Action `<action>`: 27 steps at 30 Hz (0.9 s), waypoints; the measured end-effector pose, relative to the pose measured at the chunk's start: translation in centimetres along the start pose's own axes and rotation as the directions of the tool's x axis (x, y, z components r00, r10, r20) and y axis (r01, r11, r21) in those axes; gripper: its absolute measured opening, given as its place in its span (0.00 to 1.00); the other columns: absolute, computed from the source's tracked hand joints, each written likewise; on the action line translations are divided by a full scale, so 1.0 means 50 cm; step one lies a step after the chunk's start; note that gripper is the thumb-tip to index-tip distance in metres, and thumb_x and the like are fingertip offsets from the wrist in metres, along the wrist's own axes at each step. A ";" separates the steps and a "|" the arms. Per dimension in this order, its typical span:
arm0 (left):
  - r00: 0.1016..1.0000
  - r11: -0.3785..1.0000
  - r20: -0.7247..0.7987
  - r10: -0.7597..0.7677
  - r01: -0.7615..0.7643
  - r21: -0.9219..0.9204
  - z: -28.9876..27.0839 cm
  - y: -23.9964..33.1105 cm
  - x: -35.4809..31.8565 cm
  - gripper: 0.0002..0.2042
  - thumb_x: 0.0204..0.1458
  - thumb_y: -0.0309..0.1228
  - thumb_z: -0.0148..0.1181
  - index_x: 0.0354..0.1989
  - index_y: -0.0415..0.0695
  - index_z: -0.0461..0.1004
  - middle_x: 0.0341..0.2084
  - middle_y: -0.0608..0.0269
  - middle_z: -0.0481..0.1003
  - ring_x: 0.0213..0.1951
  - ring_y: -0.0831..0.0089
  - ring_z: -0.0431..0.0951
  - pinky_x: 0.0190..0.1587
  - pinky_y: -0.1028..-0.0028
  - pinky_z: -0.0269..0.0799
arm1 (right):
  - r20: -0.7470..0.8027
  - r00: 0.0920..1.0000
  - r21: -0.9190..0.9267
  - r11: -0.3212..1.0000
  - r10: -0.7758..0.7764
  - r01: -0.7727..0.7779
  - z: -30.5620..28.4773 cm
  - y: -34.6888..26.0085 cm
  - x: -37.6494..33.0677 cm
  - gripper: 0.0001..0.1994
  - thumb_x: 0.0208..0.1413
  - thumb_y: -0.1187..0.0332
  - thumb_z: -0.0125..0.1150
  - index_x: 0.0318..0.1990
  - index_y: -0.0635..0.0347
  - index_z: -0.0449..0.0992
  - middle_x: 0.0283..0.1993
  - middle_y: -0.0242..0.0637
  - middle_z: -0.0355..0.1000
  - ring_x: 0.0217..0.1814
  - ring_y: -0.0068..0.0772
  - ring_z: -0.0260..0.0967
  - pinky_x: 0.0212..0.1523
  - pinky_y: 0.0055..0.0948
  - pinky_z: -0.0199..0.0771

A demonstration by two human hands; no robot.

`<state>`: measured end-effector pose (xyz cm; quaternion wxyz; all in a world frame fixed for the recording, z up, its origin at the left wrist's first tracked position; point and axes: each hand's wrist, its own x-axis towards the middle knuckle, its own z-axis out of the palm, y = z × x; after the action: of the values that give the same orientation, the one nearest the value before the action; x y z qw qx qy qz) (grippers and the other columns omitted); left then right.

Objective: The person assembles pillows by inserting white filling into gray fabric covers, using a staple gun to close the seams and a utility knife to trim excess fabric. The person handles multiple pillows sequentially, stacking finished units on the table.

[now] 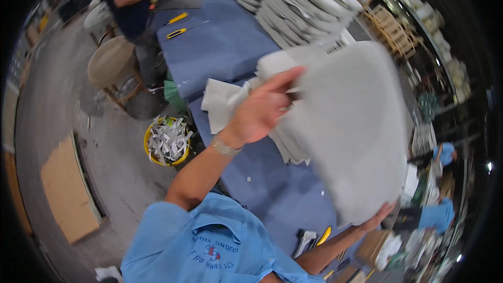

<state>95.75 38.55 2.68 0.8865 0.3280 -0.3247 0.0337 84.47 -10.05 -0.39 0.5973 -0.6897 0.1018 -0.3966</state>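
A pale grey padded seat cushion [356, 131], blurred by motion, is raised and tilted above the blue table [251, 186]. My right hand [377, 217] grips its lower edge, fingers partly hidden. Beside its left edge is my left hand [262, 110], index finger stretched out and the other fingers loosely bent; contact with the cushion is unclear. Under and behind that hand lie pale grey fabric pieces [222, 102]. A staple gun [304, 241] and a yellow-handled tool [325, 235] rest near my right forearm.
Stacked cushions [304, 8] stand at the table's far right. A yellow screwdriver [178, 32] and yellow cutter [177, 18] lie farther along, near a co-worker [123, 5]. On the floor at left are a yellow-rimmed basket [145, 144] of scraps, an upholstered stool [112, 60] and a brown board [68, 188].
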 end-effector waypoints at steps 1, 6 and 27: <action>0.998 0.989 0.045 0.036 -0.042 0.141 0.036 0.022 0.056 0.34 0.65 0.40 0.58 0.76 0.42 0.54 0.73 0.56 0.58 0.67 0.66 0.67 0.65 0.68 0.70 | -0.010 1.000 0.149 0.989 -0.005 0.006 0.054 -0.039 0.013 0.33 0.69 0.52 0.53 0.74 0.57 0.55 0.71 0.47 0.62 0.69 0.48 0.65 0.68 0.47 0.67; 0.957 0.823 0.069 -0.281 0.203 0.531 -0.026 0.008 0.085 0.30 0.60 0.36 0.66 0.70 0.44 0.66 0.64 0.55 0.71 0.60 0.63 0.76 0.64 0.64 0.72 | -0.005 0.995 0.339 0.936 0.104 -0.096 0.229 -0.116 0.148 0.32 0.69 0.48 0.52 0.72 0.59 0.60 0.71 0.47 0.63 0.70 0.46 0.64 0.66 0.45 0.69; 0.746 -0.255 -0.265 -0.611 0.131 0.958 -0.732 -0.256 -0.124 0.41 0.42 0.35 0.74 0.69 0.39 0.66 0.54 0.38 0.76 0.55 0.40 0.75 0.61 0.52 0.69 | -0.141 0.647 -0.088 0.641 0.750 -0.762 0.123 0.171 -0.579 0.15 0.68 0.62 0.60 0.57 0.59 0.76 0.48 0.37 0.79 0.42 0.27 0.79 0.42 0.26 0.80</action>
<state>114.65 51.56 -29.21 0.2397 0.9448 -0.2093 -0.0786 72.20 10.05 -20.27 0.6532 -0.6051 0.4352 -0.1336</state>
